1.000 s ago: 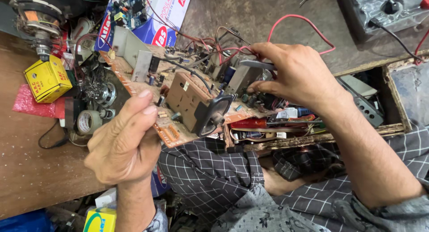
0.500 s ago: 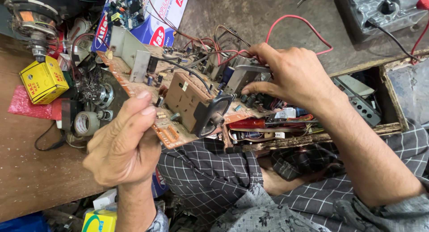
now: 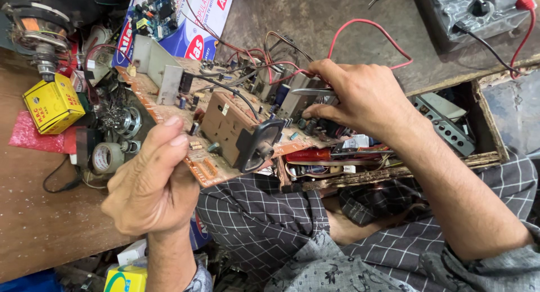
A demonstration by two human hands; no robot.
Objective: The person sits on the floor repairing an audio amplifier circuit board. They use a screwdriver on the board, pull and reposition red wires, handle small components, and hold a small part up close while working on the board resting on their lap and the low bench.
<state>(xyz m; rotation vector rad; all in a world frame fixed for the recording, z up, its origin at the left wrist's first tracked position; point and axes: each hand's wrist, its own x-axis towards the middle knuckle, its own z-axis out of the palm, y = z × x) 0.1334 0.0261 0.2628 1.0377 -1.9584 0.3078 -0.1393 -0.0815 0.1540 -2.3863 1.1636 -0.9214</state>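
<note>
A brown circuit board (image 3: 216,126) crowded with components, a metal heat sink and a boxy transformer rests tilted over my lap. My left hand (image 3: 152,185) grips the board's near edge, thumb on top. My right hand (image 3: 360,98) reaches over the board's right part, fingers pinched on a thin metal tool (image 3: 309,92) held against the components there. Red and black wires (image 3: 360,28) loop from the board toward the back.
A yellow box (image 3: 53,103), tape roll (image 3: 107,157) and speaker parts lie on the wooden bench (image 3: 39,224) at left. A blue-and-white carton (image 3: 191,28) stands behind the board. A grey meter (image 3: 478,11) sits at back right. An open drawer of tools (image 3: 444,129) is by my right arm.
The view has shifted slightly. Both hands stay on the board; my right hand has shifted a little over the components.
</note>
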